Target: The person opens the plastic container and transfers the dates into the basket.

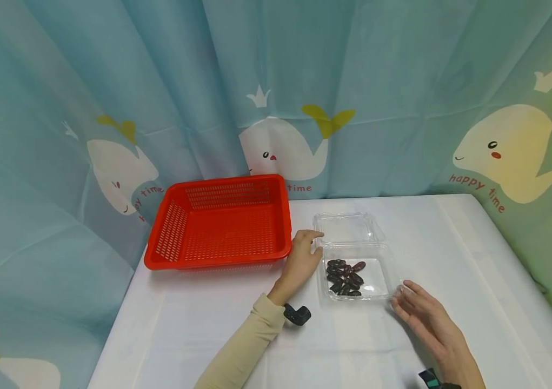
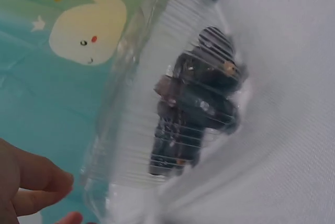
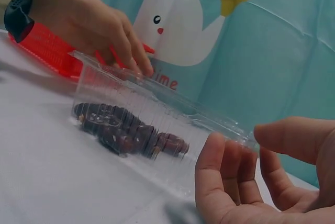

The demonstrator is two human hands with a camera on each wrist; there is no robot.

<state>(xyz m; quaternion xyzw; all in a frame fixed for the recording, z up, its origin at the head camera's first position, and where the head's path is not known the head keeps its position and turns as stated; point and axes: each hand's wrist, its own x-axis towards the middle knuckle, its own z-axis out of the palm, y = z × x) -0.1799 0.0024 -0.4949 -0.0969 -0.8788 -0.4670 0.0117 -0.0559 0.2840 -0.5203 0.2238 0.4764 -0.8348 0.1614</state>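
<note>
A clear plastic clamshell box [image 1: 375,273] stands on the white table, its lid [image 1: 346,228] folded back behind it. Several dark dates [image 1: 341,278] lie in the left part of its base; they show through the ribbed wall as dates [image 3: 118,127] in the right wrist view. My left hand [image 1: 302,262] is at the box's left side by the hinge, thumb and forefinger apart with nothing between them. At the front right corner, my right hand [image 1: 429,321] pinches the rim, the thumb [image 3: 285,137] opposite the fingers.
A red plastic basket [image 1: 227,262] with slotted walls stands at the back left, close beside my left hand. Behind the table hangs a blue-green curtain [image 1: 383,70] with whale prints.
</note>
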